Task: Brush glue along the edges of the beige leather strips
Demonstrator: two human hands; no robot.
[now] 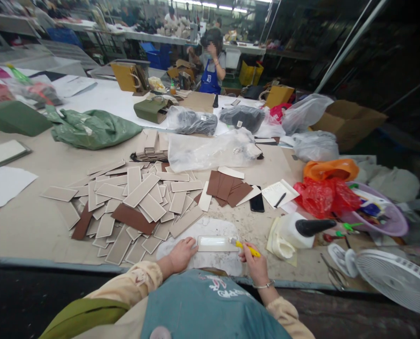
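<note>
Beside the right hand [255,264] and yellow tool [247,248] lies a bottle [296,230].

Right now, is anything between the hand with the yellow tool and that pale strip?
Nothing visible stands between them. The right hand holds the yellow tool with its tip at the right end of the pale strip. The left hand rests at the strip's left end, clear of the tool.
</note>
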